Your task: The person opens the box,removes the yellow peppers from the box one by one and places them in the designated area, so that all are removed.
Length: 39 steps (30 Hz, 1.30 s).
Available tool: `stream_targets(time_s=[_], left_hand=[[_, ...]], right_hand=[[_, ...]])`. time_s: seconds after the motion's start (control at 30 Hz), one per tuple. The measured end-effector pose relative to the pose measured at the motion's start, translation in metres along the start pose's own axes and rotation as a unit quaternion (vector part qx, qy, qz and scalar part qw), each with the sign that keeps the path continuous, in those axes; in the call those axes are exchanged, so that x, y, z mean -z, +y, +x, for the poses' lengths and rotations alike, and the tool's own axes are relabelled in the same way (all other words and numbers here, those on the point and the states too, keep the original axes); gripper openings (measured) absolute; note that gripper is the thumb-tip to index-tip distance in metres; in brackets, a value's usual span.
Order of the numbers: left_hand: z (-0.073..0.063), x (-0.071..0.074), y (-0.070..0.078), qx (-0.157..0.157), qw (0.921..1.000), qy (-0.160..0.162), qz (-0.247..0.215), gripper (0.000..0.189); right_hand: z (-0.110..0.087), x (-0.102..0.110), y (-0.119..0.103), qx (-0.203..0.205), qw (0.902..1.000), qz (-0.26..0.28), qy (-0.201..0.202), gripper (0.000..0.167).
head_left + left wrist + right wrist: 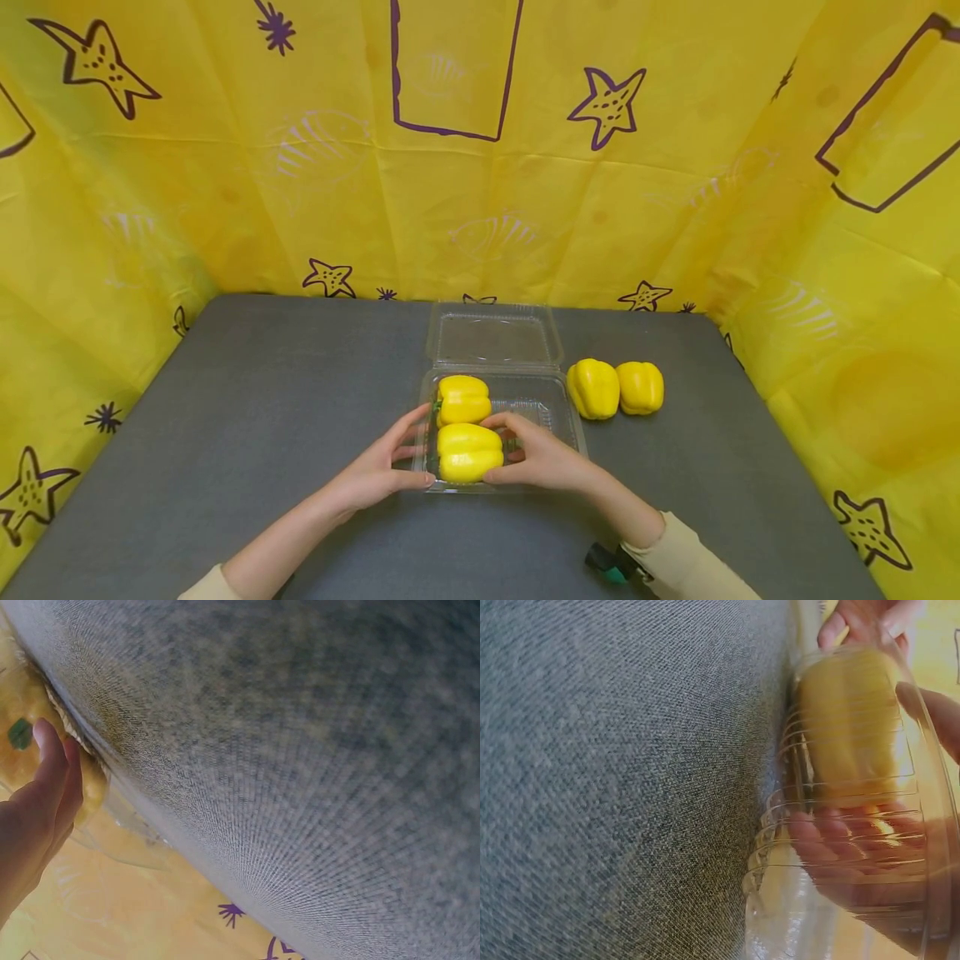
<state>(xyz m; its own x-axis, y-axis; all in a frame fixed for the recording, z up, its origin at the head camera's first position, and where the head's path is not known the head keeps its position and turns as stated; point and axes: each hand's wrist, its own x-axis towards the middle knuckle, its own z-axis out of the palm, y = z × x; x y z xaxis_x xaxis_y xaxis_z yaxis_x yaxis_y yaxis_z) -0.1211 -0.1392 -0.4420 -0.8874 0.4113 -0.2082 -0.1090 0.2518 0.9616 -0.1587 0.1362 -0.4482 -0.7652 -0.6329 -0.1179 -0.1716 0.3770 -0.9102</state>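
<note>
One pepper (470,454) | right fingers (501,419) round its right end | left fingers (408,421) at container (543,404)

Two bell peppers (471,454) sit one behind the other in the left half of a container (551,408) on the tabletop (300,375), its lid (493,337) lying behind; two more peppers (594,389) rest side by side at right.

Head camera: above, facing forward and down over the worktop (300,400).
Left wrist camera: low, tilted, skimming the worktop.
Right wrist camera: low, tilted, close beside the clear container (922,870).
Head and right wrist: share the nearer pepper (470,454).
</note>
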Motion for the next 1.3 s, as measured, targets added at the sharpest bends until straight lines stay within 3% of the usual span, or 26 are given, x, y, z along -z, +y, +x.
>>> stream_targets(time_s=[0.37,1.3], left_hand=[[0.0005,0.0001,-0.0008,0.001,1.0000,-0.002,-0.002,0.093],[0.0007,0.0008,-0.0009,-0.004,1.0000,-0.004,-0.002,0.094]], right_hand=[[0.0035,0.0009,0.0016,0.015,0.9996,0.001,-0.026,0.060],[0.0064,0.0025,0.0067,0.028,0.9994,0.004,-0.019,0.057]])
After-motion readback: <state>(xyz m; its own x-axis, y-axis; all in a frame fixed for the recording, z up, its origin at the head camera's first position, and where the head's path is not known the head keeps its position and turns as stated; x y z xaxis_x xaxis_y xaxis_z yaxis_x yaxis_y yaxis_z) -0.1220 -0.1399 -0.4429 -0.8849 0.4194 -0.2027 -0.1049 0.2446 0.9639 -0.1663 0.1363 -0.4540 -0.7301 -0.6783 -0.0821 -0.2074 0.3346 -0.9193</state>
